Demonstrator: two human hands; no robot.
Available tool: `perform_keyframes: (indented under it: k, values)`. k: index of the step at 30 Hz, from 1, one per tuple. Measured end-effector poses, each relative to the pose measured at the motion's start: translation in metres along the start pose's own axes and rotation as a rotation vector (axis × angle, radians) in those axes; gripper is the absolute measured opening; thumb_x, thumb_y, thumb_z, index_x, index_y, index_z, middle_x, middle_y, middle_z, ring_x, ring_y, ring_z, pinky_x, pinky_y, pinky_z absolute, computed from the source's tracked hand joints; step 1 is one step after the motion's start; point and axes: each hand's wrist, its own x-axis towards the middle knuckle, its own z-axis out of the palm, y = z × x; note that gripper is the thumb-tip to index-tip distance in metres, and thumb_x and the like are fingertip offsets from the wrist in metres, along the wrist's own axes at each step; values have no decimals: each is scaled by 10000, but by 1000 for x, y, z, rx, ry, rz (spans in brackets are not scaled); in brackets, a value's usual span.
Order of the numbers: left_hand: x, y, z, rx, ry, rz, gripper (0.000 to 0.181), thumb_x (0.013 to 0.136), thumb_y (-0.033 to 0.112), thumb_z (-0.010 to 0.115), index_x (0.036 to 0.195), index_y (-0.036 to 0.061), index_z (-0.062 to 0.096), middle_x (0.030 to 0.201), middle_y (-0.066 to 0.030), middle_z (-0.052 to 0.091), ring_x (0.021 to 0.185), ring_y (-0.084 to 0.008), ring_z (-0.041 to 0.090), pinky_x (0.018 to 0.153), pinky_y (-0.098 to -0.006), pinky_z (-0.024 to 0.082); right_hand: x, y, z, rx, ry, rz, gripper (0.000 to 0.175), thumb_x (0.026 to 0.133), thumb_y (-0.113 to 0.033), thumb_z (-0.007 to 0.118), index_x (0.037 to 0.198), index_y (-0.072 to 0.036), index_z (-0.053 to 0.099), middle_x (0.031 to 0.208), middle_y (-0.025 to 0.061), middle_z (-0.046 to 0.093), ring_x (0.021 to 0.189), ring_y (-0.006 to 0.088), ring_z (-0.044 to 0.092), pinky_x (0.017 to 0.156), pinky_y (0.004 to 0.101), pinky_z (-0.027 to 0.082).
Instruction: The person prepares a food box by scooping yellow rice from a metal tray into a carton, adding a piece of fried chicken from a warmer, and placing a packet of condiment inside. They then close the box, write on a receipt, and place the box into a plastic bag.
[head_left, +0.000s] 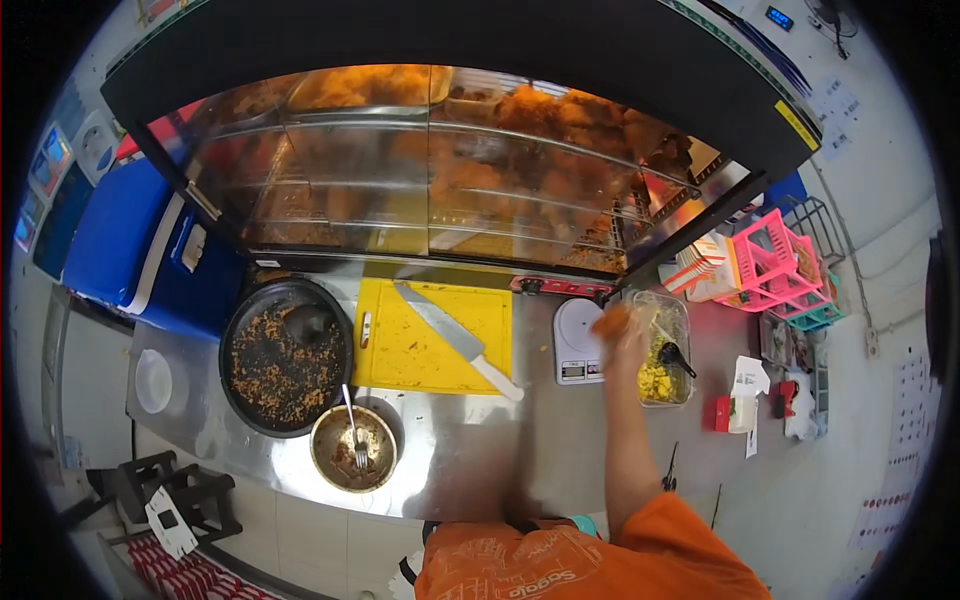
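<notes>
My right hand (631, 337) is stretched forward, blurred, over the gap between a white digital kitchen scale (577, 324) and a clear plastic tub (684, 337). In its fingers is an orange-brown piece of fried food (610, 324), apparently fried chicken, above the scale's right side. The tub holds yellow food (655, 382) and a black spoon (676, 358). My left hand is out of view. Left of the scale, a large knife (442, 322) with a white handle lies slantwise across a yellow cutting board (487, 300).
A round black pan (240, 405) with brown crumbs and a bowl (319, 457) with a fork (350, 412) stand at left. Behind the board rises a glass display warmer (345, 165) holding fried food. A small red-and-white box (739, 412), scissors (670, 472) and pink basket (772, 255) are at right.
</notes>
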Motion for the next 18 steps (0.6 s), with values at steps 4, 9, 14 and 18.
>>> perform_keyframes:
  k: [4, 9, 14, 18]
  values:
    - [15, 18, -19, -15, 14, 34, 472, 945, 444, 581, 1242, 77, 602, 1027, -125, 694, 766, -176, 643, 689, -368, 546, 120, -74, 79, 2, -217, 110, 415, 989, -486, 528, 1055, -77, 512, 887, 37, 587, 714, 134, 555, 628, 314, 504]
    - [-2, 20, -27, -74, -82, 43, 449, 952, 435, 579, 1239, 92, 614, 1055, -140, 694, 802, -174, 658, 724, -369, 560, 104, -74, 127, -543, -336, -221, 541, 1013, -538, 398, 1215, -42, 469, 1099, 97, 552, 1018, 190, 532, 847, 327, 442]
    - [-132, 179, -93, -394, -37, 516, 307, 977, 355, 567, 1110, 85, 627, 852, -75, 673, 663, -133, 627, 570, -269, 525, 119, -49, 113, -1124, -398, -691, 605, 1055, -427, 281, 1437, 29, 394, 1503, 225, 356, 1401, 357, 315, 1159, 400, 224]
    - [-219, 353, -56, -1351, -532, 958, 229, 1010, 260, 491, 817, 155, 429, 643, 52, 354, 502, -60, 329, 438, -201, 296, 116, -9, 83, -1367, -763, -771, 532, 1060, -359, 299, 1418, 7, 444, 1451, 215, 447, 1358, 329, 401, 1139, 371, 277]
